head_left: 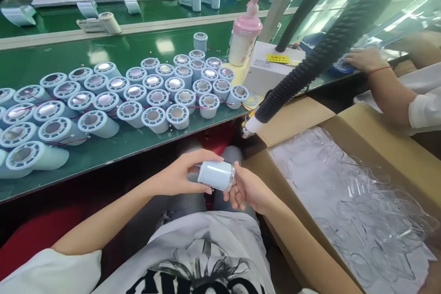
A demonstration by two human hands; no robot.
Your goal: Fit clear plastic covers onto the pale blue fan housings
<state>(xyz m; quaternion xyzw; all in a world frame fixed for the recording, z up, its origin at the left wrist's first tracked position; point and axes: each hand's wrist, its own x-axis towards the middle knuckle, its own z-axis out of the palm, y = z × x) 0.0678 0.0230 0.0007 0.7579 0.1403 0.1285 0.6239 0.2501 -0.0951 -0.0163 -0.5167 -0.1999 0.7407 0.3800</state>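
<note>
A light blue cylinder [215,175] with a clear plastic cover on it lies sideways above my lap. My left hand [186,172] grips it, thumb and fingers around its left end. At its right end, the fingers of my right hand [243,188] curl against the clear cover's end. What the cylinder's far side looks like is hidden. Many similar blue cylinders [155,119] with round metal centres and thin red wires stand in rows on the green bench just beyond my hands.
An open cardboard box [296,188] of clear plastic covers [372,211] is at my right. A black corrugated hose [296,82] hangs above it. A pink-topped bottle [243,36] stands by a white box [272,66]. Another person's hand [367,60] is at the right.
</note>
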